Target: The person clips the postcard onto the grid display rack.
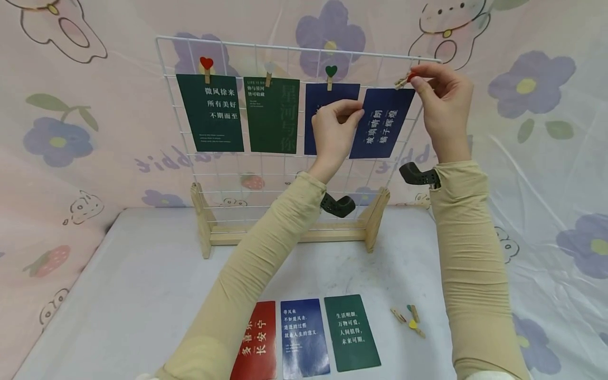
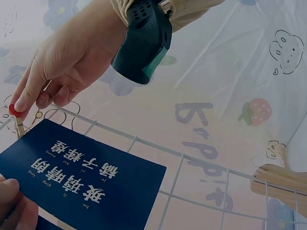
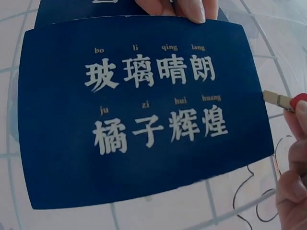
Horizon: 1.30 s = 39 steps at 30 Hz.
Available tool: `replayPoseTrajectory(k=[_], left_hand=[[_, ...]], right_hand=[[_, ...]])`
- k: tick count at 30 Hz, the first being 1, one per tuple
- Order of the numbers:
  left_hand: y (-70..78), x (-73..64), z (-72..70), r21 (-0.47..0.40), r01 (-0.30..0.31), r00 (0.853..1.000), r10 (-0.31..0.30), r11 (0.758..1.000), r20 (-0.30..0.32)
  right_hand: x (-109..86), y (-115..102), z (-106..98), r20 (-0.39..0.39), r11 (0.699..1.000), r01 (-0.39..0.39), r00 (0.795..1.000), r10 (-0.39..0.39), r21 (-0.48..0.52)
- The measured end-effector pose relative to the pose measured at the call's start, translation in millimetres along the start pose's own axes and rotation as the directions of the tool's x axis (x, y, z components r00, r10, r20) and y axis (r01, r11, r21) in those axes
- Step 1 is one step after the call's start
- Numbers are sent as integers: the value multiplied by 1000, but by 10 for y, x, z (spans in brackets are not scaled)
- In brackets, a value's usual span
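A blue card (image 1: 382, 126) with white characters stands against the white wire grid (image 1: 285, 182), rightmost in its row. My left hand (image 1: 334, 132) pinches this card by its left edge, in front of another blue card (image 1: 311, 137). At the card's top edge, my right hand (image 1: 444, 105) pinches a small wooden clothespin (image 1: 401, 83) with a red heart. In the right wrist view the clothespin's tip (image 3: 269, 97) meets the card's edge; whether it bites the card, I cannot tell. Two green cards, one dark green (image 1: 211, 132) and one beside it (image 1: 271, 121), hang on heart clothespins.
On the white table lie a red card (image 1: 263, 322), a blue card (image 1: 304, 338) and a green card (image 1: 351, 332). Several small clothespins (image 1: 412, 322) lie to their right. Wooden feet (image 1: 377, 221) hold the grid up before a patterned cloth (image 1: 546, 174).
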<state>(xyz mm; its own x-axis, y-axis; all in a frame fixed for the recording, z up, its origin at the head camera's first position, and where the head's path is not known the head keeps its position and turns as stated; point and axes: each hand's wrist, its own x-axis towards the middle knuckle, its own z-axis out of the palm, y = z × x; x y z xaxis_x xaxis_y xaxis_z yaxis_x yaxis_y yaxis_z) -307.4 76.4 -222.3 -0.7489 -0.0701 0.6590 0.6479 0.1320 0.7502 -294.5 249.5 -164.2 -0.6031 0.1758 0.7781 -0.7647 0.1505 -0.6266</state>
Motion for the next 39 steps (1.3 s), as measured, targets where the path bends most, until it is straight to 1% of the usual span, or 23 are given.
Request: replayPoseTrajectory(k=[5,12,20,21,23,27,28,33,39], left_hand=[[8,8,7,12,1,1000,-1,1000,-3],[23,12,20,15,8,1000,-8,1000,-10],[25,17,34,11,25,1000,-24,1000,-16],[26,18,36,11,24,1000,-24,1000,-17],[31,18,38,15,23,1000,-23,1000,-19],[54,24,36,21,25,1000,-24,999,-18],[60,25,34,23,25,1000,-25,999,-18],[80,30,25,40,24,999,-23,999,-26],[81,20,17,55,22,1000,-21,998,-23]], right_hand=[[7,-8,20,-5,1000,9,1000,-9,12],[14,-5,46,5,996,35,999,-35,-79],[67,127,26,8,982,33,999,-32,-185],[69,138,22,16,979,47,999,-45,-199],[69,143,22,16,976,51,999,-49,-210],[51,89,51,22,971,54,999,-50,-233],[43,64,65,14,972,36,999,-34,-230],[11,-61,129,27,969,20,1000,-14,-246],[5,-106,169,40,964,23,999,-13,-266]])
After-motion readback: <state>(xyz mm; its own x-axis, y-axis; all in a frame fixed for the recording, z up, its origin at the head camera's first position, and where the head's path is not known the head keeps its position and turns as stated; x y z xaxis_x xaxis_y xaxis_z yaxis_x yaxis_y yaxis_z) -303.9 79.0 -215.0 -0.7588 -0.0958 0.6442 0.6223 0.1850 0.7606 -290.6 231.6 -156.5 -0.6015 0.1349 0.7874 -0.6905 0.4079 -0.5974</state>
